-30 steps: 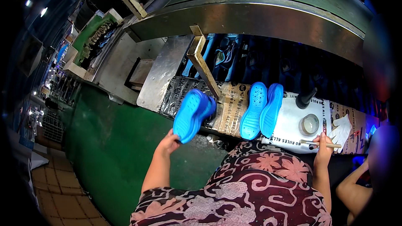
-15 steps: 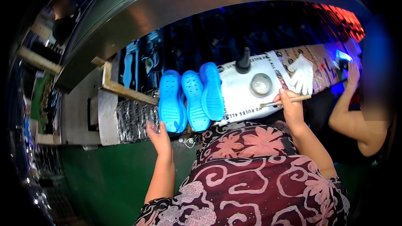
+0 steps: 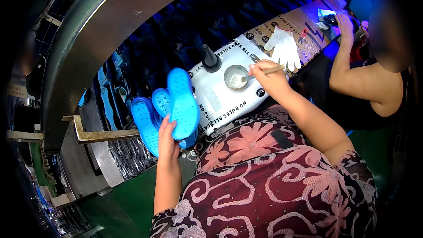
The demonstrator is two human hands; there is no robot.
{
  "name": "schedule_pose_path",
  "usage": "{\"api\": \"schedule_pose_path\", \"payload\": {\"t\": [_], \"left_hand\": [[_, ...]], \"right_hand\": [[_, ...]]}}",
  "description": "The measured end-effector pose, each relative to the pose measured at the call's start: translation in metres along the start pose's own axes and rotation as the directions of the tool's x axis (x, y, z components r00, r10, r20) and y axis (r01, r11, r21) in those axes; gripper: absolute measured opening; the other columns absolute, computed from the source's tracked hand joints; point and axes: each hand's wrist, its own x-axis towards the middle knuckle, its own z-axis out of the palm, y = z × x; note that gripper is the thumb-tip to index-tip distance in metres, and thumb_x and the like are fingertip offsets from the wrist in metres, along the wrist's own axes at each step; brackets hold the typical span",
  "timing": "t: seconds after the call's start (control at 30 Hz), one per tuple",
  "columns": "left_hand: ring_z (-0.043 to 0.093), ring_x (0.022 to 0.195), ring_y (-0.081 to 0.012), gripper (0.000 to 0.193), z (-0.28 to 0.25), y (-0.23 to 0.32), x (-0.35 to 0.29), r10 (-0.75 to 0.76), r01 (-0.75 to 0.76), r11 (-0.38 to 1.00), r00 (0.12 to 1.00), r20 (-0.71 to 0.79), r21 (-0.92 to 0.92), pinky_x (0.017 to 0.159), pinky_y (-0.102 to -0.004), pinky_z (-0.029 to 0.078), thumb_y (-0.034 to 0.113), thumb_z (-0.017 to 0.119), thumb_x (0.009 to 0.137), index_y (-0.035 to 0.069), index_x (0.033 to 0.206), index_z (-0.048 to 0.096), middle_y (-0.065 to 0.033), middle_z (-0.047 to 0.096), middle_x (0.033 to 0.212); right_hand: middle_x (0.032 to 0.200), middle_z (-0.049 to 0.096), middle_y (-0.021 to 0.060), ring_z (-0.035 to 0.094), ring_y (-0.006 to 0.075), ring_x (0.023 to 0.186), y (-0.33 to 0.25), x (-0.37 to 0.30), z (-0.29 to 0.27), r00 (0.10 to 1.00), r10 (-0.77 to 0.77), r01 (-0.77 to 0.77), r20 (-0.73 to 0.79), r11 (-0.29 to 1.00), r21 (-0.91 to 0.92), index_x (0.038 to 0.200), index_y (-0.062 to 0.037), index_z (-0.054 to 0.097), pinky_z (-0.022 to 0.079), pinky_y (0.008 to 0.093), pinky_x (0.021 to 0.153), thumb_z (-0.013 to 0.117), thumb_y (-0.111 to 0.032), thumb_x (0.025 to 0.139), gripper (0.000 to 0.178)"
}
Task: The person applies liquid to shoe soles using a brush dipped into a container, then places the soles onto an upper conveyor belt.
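Note:
My left hand (image 3: 168, 140) is closed on the heel end of a bright blue shoe sole (image 3: 183, 99), held tilted up. Behind it, more blue soles (image 3: 142, 113) lie side by side, partly covered by the held one. In my right hand (image 3: 269, 79) is a wooden-handled brush (image 3: 276, 68), gripped between thumb and fingers. Its bristle end dips into a small round cup (image 3: 236, 72) with whitish liquid in it. A black bottle with a pointed nozzle (image 3: 211, 61) stands beside the cup on a white printed sheet (image 3: 220, 108).
A white glove (image 3: 284, 49) lies on cardboard (image 3: 310, 22) to the right. Further right a co-worker's hand (image 3: 345, 26) is near a blue-lit object. A wooden bar (image 3: 105, 135) juts in at left. A curved metal housing (image 3: 83, 39) arches over the dark conveyor.
My left hand, open before, has taken hold of a blue sole and raised it. My right hand has brought the brush from beside the cup into it. The view has turned.

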Motion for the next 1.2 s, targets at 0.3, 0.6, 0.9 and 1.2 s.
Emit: {"api": "schedule_pose_path", "payload": {"t": [0.3, 0.6, 0.9, 1.2], "left_hand": [[0.058, 0.065, -0.0127, 0.056, 0.005, -0.006, -0.050, -0.095, 0.101, 0.994, 0.988, 0.119, -0.047, 0.041, -0.0223, 0.041, 0.023, 0.070, 0.075, 0.001, 0.120, 0.044, -0.0066, 0.060, 0.090], [0.057, 0.068, -0.0166, 0.048, 0.030, 0.001, -0.045, 0.093, -0.094, 0.995, 0.995, 0.023, 0.044, 0.045, -0.0257, 0.044, 0.015, 0.061, 0.081, 0.001, 0.122, 0.041, -0.0110, 0.057, 0.098], [0.062, 0.070, -0.0185, 0.049, 0.050, -0.001, -0.037, 0.273, -0.257, 0.923, 0.962, -0.015, 0.287, 0.055, -0.0277, 0.053, 0.004, 0.053, 0.087, -0.001, 0.130, 0.029, -0.0165, 0.056, 0.106], [0.061, 0.094, -0.0222, 0.051, 0.081, 0.019, -0.020, 0.500, -0.475, 0.798, 0.865, 0.032, 0.371, 0.088, -0.0337, 0.047, 0.010, 0.062, 0.084, -0.007, 0.126, 0.037, -0.0165, 0.059, 0.109]], "right_hand": [[0.067, 0.063, 0.0073, 0.060, 0.0301, 0.066, 0.036, 0.016, 0.035, 0.945, -0.302, 0.328, 0.128, 0.881, -0.342, 0.067, -0.0077, 0.066, 0.046, 0.0391, 0.066, 0.070, -0.024, 0.075, 0.018], [0.069, 0.062, 0.0103, 0.057, 0.0241, 0.064, 0.003, 0.016, 0.009, 0.996, -0.077, 0.082, 0.045, 0.991, -0.111, 0.070, -0.0012, 0.065, 0.045, 0.0339, 0.063, 0.065, -0.021, 0.083, 0.024], [0.067, 0.064, 0.0094, 0.059, 0.0213, 0.062, 0.007, 0.016, 0.003, 0.991, -0.119, 0.127, 0.062, 0.982, -0.142, 0.070, -0.0012, 0.066, 0.045, 0.0324, 0.062, 0.060, -0.023, 0.087, 0.028], [0.074, 0.061, 0.0024, 0.051, 0.0096, 0.068, -0.045, -0.005, -0.003, 0.986, 0.168, -0.156, 0.003, 0.908, 0.390, 0.078, -0.0026, 0.067, 0.042, 0.0245, 0.066, 0.053, -0.033, 0.095, 0.038]]}}
